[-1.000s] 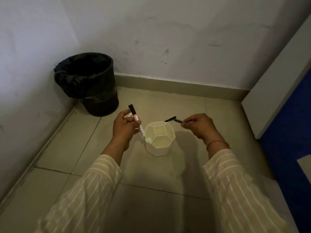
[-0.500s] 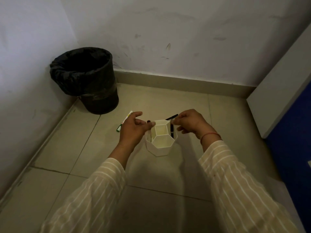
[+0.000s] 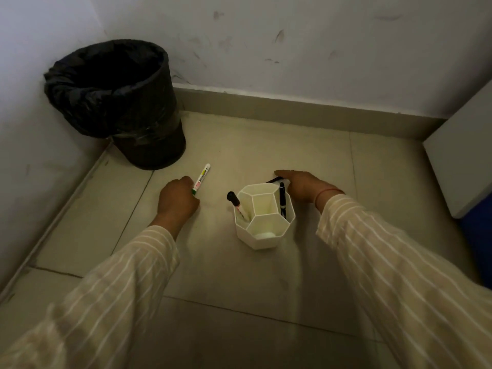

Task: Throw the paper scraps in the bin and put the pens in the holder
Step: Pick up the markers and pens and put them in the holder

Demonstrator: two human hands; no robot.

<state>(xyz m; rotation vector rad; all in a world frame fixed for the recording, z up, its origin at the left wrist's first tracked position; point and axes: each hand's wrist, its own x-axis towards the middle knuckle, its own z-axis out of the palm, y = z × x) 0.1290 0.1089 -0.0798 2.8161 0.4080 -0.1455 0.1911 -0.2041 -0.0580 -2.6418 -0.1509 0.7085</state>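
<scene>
White faceted holder (image 3: pixel 266 217); left hand (image 3: pixel 177 199) curled at marker (image 3: pixel 201 178), right hand (image 3: pixel 300 186) grasping black pen (image 3: pixel 273 179).

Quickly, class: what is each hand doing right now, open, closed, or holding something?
Left hand: closed around the green-tipped white marker lying on the floor.
Right hand: flat over a black pen behind the holder; grip cannot be told.

bin (image 3: pixel 117 102) far-left | holder (image 3: pixel 266 217) centre, two pens inside | marker (image 3: pixel 201 178) between
</scene>
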